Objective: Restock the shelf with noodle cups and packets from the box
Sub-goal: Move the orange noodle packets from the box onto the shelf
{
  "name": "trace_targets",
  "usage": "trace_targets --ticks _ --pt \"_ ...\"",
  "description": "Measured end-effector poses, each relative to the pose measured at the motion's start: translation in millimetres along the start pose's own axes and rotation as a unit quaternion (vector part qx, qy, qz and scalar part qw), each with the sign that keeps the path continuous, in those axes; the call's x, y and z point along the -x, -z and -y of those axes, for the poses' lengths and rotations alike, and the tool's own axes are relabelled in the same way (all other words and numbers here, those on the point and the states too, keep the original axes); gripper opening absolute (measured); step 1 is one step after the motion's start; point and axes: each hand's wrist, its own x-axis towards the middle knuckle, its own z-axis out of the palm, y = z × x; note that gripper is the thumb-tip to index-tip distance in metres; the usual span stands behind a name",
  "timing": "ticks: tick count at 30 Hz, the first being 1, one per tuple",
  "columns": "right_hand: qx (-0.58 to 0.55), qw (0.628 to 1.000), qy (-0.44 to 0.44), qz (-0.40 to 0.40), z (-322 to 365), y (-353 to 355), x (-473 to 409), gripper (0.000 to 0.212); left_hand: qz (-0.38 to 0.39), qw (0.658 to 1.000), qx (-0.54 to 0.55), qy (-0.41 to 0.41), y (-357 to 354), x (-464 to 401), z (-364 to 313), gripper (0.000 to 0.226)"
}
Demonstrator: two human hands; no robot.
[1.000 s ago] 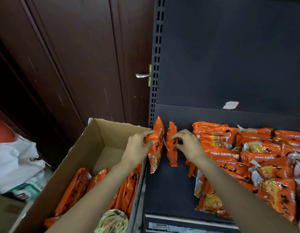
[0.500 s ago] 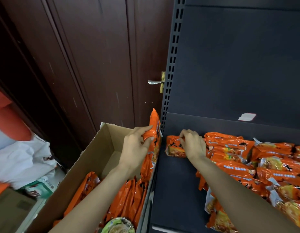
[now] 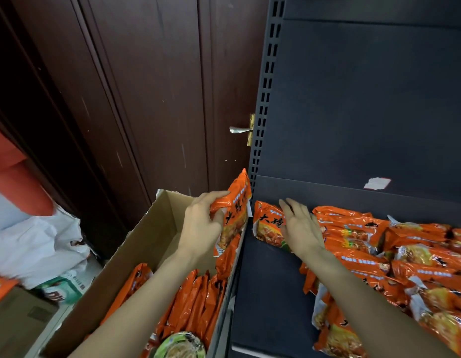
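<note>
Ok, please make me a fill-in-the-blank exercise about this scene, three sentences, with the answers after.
1. The left hand grips an upright ____ noodle packet.
2. The right hand rests on a packet lying flat on the ____.
3. The packets still to be stocked stand in a cardboard ____.

Answers: orange; shelf; box

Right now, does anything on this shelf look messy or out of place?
Yes. The orange noodle packets on the shelf lie in a loose, overlapping heap at odd angles, not in rows. A torn white label scrap clings to the shelf's back panel.
</note>
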Motion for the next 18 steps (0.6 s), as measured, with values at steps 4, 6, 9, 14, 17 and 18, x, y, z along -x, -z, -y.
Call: trace_targets --ticks 4,6,9,14,17,18 --pt "-0.208 0.976 0.008 -0.069 -7.6 27.9 7.4 0.069 0.007 0.999 0.038 -0.021 4.6 3.6 -8.2 0.034" --pt "-0.311 0.948 0.037 -0.059 -9.9 44.9 12.5 0.077 0.043 0.997 0.059 -0.016 2.0 3.0 -11.5 0.033" --pt "-0.368 0.928 0.059 -0.01 -15.0 61.0 19.2 0.082 0.114 0.99 0.08 -0.013 -12.1 -0.6 -18.3 0.031" --pt "-0.324 0.945 0.0 -0.038 -36.4 54.4 19.9 0.031 0.196 0.978 0.065 -0.012 -50.5 -13.2 -20.0 0.033" --pt "-0.268 0.96 -0.056 -0.05 -46.3 38.7 18.8 0.017 0.223 0.975 -0.011 -0.025 -69.8 -24.8 -7.9 0.035" --pt "-0.246 0.966 -0.065 -0.051 -47.9 33.4 18.3 0.014 0.228 0.972 -0.043 -0.032 -74.9 -29.2 -1.9 0.036"
